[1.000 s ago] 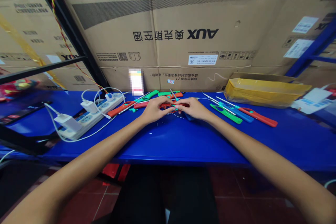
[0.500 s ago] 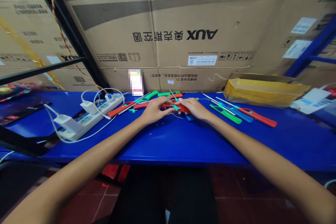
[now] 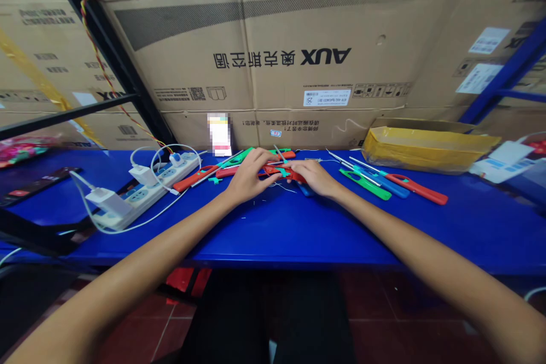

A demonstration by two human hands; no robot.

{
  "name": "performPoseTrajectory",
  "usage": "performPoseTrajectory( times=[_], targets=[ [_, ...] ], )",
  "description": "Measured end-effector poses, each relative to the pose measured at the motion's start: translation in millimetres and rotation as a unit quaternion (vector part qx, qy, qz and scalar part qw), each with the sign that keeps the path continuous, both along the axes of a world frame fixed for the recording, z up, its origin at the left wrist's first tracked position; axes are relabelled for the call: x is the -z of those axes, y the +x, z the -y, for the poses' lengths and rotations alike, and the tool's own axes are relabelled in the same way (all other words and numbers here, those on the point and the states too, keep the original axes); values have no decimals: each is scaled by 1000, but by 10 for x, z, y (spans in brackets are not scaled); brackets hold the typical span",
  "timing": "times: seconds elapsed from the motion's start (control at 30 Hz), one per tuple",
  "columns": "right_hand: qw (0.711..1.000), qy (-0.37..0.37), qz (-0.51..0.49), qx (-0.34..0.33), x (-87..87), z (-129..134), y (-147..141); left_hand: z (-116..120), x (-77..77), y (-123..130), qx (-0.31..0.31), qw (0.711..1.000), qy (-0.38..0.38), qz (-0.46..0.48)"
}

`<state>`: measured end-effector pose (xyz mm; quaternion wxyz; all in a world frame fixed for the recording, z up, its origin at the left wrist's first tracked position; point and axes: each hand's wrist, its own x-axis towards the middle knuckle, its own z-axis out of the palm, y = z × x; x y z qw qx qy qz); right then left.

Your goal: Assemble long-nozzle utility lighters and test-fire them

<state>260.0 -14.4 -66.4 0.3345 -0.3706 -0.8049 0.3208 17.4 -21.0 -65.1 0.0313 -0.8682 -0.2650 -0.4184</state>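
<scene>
My left hand (image 3: pixel 249 178) and my right hand (image 3: pixel 313 176) both grip a red long-nosed utility lighter (image 3: pixel 284 172) with a teal part at its middle, above the blue bench top (image 3: pixel 298 233). Thin wire runs from around it onto the bench. Just beyond my left hand lie a red lighter body (image 3: pixel 230 172) and a green one (image 3: pixel 241 155). A blue lighter body (image 3: pixel 305 189) sticks out beneath my right hand. To the right lie a green lighter (image 3: pixel 364 184), a blue lighter (image 3: pixel 386 185) and a red lighter (image 3: pixel 420 190).
A white power strip (image 3: pixel 149 193) with chargers and white cables lies on the bench at left. A yellow-lined cardboard tray (image 3: pixel 426 151) stands at the back right. Large AUX cartons (image 3: pixel 273 57) and a black rack post (image 3: pixel 111 51) stand behind the bench.
My hands have shifted slightly up the bench with the red lighter, and it now sits higher between them. The view has tilted slightly.
</scene>
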Motion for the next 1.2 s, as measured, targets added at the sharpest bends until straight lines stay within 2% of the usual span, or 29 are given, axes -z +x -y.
performPoseTrajectory(
  times=[0.2,0.33,0.47,0.57,0.77,1.0,1.2],
  targets=[
    [998,-12,-33,-46,10,-24,5,6,-14,-12,-14,998,55,-36],
    [998,-20,-48,-44,24,-6,-18,-16,-15,-24,-17,996,68,-50],
    [998,40,-27,-32,27,0,-36,-36,-12,-25,-3,997,66,-39],
    [996,74,-17,-38,28,1,-43,-38,-16,-26,9,998,63,-29],
    [997,75,-3,-18,25,23,-59,-15,-40,-23,10,999,39,-17],
    [996,91,8,6,8,33,-53,3,-44,-18,14,999,46,-7],
    [989,133,42,43,11,36,-39,21,-35,-34,17,999,-32,-4]
  ],
)
